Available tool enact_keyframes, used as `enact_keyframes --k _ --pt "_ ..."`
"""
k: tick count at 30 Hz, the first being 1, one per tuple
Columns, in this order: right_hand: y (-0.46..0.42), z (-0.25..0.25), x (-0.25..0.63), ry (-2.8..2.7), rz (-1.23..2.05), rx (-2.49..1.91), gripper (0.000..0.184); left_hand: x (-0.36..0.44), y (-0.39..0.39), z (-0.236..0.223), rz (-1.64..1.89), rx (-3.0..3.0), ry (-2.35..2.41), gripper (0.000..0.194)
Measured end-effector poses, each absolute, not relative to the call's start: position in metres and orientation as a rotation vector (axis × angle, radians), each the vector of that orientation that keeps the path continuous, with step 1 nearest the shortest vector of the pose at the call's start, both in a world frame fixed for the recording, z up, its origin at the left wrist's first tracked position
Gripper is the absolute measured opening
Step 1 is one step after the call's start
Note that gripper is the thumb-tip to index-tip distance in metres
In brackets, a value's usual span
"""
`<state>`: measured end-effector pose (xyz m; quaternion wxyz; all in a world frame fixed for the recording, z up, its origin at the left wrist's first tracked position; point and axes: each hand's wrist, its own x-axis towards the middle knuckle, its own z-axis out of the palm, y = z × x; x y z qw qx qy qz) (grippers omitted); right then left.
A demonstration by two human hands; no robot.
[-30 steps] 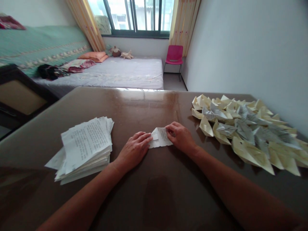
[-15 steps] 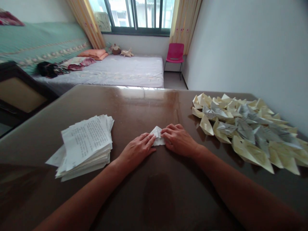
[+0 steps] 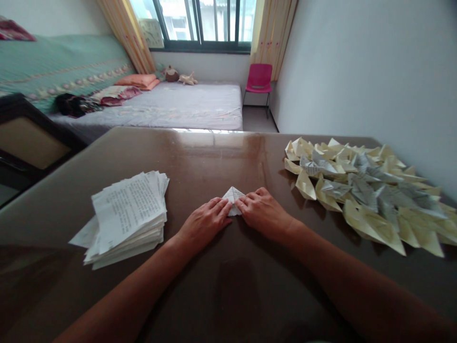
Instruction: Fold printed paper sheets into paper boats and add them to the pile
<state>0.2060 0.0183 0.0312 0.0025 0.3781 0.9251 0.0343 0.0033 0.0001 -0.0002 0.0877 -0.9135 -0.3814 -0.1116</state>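
Observation:
A small folded sheet of printed white paper (image 3: 233, 193) lies on the brown table, its peaked tip pointing away from me. My left hand (image 3: 207, 219) presses the paper's left side, fingers together and thumb tucked near the lower edge. On the right side, my right hand (image 3: 266, 212) has its fingertips closed down on the paper, close to the centre fold. The fingers of both hands hide the lower corners. To the left rests a stack of printed paper sheets (image 3: 128, 214). Many folded paper boats (image 3: 371, 224), cream and printed white, crowd together on the right.
The glossy table (image 3: 200, 162) reaches to a far edge near a bed (image 3: 200, 107) with pillows and soft toys. A pink chair (image 3: 259, 78) stands by the right wall. A dark wooden chair back (image 3: 32, 133) is at the table's left edge.
My right hand's fingertips have moved a little left and inward over the folded paper, toward its centre. The left hand stays almost where it was.

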Motion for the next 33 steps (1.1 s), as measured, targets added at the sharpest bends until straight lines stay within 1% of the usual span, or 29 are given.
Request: enact_keyframes --k 3,6,10,14,17,20,23,26,28,31,33 --pt "0.017 0.036 0.210 2.841 0.138 1.237 0.025 0.003 -0.001 0.003 -0.267 -2.702 -1.165 0.033" --pt "0.017 0.040 0.212 2.795 0.143 1.240 0.025 0.001 -0.001 0.006 -0.197 -2.701 -1.197 0.033" --pt "0.021 0.037 0.212 2.815 0.160 1.189 0.025 -0.001 -0.001 0.004 -0.278 -2.728 -1.206 0.030" --pt "0.022 0.031 0.213 2.866 0.143 1.152 0.025 -0.001 -0.002 -0.001 -0.349 -2.753 -1.195 0.040" --pt "0.019 0.031 0.213 2.866 0.117 1.171 0.026 0.002 -0.007 0.001 -0.249 -2.748 -1.209 0.039" --pt "0.016 0.034 0.209 2.856 0.101 1.168 0.033 0.008 -0.011 0.008 -0.117 -2.726 -1.233 0.035" --pt "0.020 0.038 0.204 2.828 0.078 1.108 0.026 0.014 -0.012 0.013 -0.004 -2.689 -1.252 0.033" --pt "0.028 0.041 0.204 2.799 0.041 1.083 0.028 0.018 -0.007 0.016 0.089 -2.669 -1.284 0.035" --pt "0.034 0.039 0.208 2.817 -0.017 1.099 0.031 0.019 -0.003 0.017 0.096 -2.682 -1.304 0.035" --pt "0.042 0.029 0.217 2.933 -0.218 1.133 0.035 0.019 0.001 0.017 -0.026 -2.742 -1.325 0.033" --pt "0.045 0.019 0.224 3.042 -0.398 1.172 0.038 0.020 0.000 0.017 -0.132 -2.758 -1.349 0.041"
